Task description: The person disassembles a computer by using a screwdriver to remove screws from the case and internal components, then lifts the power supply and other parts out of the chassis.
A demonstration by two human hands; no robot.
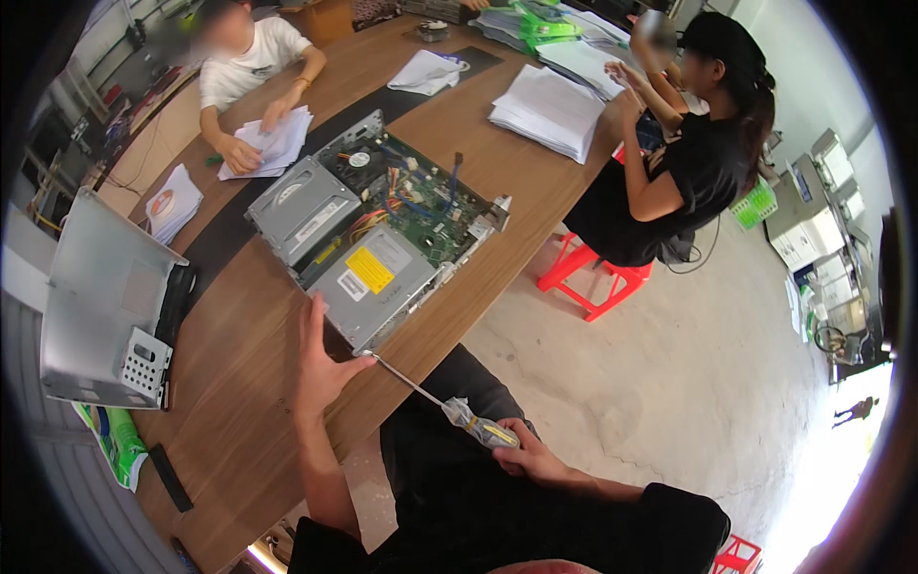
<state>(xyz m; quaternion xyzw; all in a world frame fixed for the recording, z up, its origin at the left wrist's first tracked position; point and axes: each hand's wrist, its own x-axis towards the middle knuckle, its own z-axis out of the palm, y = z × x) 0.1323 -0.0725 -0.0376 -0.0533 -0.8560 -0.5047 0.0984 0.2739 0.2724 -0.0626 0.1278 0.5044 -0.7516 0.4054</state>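
An opened desktop computer (316, 251) lies on the wooden table, its circuit board, fan, coloured cables and grey metal drive boxes exposed. At its near corner sits an optical drive (402, 258) with a yellow label. My left hand (323, 368) rests against the near side of that drive, thumb and fingers spread. In my right hand (528, 454) is a long screwdriver (480, 427), held by its clear and yellow handle. Its shaft slopes up to the left, and the tip meets the drive's near corner beside my left thumb. Whether the tip sits in a screw is too small to tell.
The removed metal cover (105, 287) stands at the table's left. A person in white handles papers (273, 143) across the table; another in black sits on a red stool (593, 277) at the right. A paper stack (550, 110) and a white cloth (427, 73) lie farther back.
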